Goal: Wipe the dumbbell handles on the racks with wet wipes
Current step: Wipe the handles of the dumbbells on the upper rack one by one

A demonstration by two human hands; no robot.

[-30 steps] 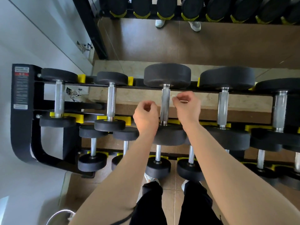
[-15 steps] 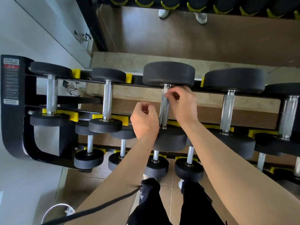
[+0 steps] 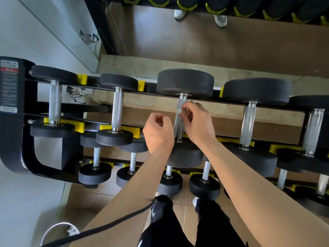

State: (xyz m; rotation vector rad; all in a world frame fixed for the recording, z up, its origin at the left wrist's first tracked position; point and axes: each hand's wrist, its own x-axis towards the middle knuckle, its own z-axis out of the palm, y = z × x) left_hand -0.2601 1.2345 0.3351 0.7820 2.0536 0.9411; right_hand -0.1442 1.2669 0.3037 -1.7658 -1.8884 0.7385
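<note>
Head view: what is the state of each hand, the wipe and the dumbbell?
right hand, pinches the wet wipe against the handle
left hand, fingers curled, nothing seen in it
wet wipe, small wad pressed on the handle
dumbbell, lying on the rack

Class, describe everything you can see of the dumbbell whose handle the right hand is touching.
The dumbbell lies across the top tier of the rack, third from the left. Two matte black round heads, rubber by the look, flank a silver knurled metal handle. The right hand pinches a small white wet wipe against the handle's upper half.
</note>
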